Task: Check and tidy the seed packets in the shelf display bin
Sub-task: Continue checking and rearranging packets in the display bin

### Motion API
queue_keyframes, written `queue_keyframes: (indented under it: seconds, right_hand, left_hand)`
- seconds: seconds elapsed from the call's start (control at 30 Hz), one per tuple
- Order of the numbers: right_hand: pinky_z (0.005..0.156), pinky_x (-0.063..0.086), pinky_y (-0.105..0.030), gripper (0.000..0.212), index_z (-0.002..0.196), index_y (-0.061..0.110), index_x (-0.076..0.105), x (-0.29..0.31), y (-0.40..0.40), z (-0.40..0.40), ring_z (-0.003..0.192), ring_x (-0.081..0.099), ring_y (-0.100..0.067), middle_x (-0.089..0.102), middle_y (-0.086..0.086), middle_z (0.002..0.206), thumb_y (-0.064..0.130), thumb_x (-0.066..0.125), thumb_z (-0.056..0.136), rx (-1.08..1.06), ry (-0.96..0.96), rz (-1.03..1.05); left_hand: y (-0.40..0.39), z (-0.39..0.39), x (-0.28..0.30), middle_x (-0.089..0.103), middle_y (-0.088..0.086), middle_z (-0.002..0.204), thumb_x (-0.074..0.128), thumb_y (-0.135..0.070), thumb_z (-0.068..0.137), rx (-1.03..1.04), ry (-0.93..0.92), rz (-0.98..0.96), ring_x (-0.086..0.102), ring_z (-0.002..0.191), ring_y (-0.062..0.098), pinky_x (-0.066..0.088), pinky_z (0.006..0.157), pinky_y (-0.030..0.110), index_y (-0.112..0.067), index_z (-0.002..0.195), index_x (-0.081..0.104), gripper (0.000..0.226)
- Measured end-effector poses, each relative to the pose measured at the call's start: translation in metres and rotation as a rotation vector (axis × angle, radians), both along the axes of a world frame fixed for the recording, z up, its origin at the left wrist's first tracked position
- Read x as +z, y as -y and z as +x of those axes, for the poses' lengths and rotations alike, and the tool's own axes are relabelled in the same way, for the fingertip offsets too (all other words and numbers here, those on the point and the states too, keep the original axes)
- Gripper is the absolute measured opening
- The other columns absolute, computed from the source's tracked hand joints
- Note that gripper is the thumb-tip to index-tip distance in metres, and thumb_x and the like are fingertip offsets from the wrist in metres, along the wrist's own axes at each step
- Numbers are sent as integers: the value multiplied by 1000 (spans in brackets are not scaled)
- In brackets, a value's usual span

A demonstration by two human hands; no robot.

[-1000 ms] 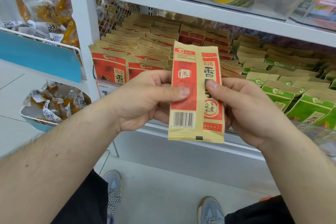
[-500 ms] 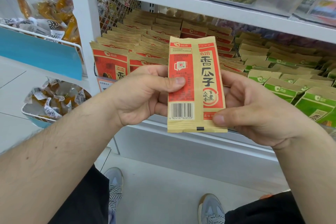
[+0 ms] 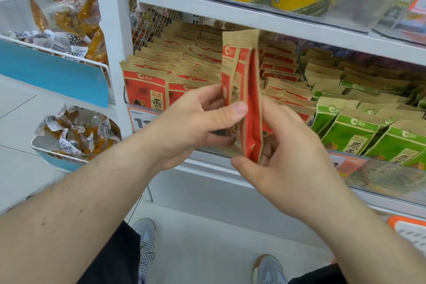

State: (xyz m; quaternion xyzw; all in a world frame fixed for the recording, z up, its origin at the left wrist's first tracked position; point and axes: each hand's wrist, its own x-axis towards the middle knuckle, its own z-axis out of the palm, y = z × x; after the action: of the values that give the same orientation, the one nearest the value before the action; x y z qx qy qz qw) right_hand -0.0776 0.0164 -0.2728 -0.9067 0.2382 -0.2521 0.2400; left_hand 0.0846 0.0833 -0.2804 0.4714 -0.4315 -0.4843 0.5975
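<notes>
Seed packet (image 3: 242, 90) is under check: your left hand (image 3: 193, 127) and right hand (image 3: 283, 152) both pinch it edge-on; next, slot it upright at the shelf display bin (image 3: 161, 113) front edge.

White metal shelf unit (image 3: 265, 19) in front of me, white upright post (image 3: 110, 30) on its left. Pale grey tiled floor (image 3: 207, 249) under my feet. Wire baskets (image 3: 69, 159) with blue fronts hang to the left. Lighting bright, even.
</notes>
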Motion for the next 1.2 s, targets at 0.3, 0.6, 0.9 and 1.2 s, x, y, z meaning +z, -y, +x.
queue_keyframes:
  seconds: [0.3,0.6,0.9,1.2]
  right_hand:
    - [57,45,-21,45,112,34,67,-1,11,3,54,48,-5,57,9,94,19,77,71,-62,244,284]
    - [36,37,-14,11,73,14,71,15,33,-12,37,50,-5,66,1,56,4,73,75,121,400,789]
    - [53,49,-25,25,77,22,74,45,81,-43,47,61,-14,69,3,63,43,79,64,94,887,512]
    - [81,58,-28,23,104,15,73,25,91,-11,90,73,-20,75,7,99,2,66,86,-48,732,414]
  left_hand:
    - [2,7,-8,70,19,109,54,7,63,-58,-231,90,68,99,36,55,88,50,-7,110,66,51]
    - [0,6,-1,70,14,116,72,-8,79,-278,199,120,67,108,29,55,92,39,-6,120,62,42]
    - [31,29,41,64,-16,83,60,-39,88,486,1177,-129,60,82,5,52,77,35,-29,87,68,13]
    - [97,37,57,56,-2,112,39,-68,88,84,1723,247,45,123,25,17,113,52,-28,120,58,55]
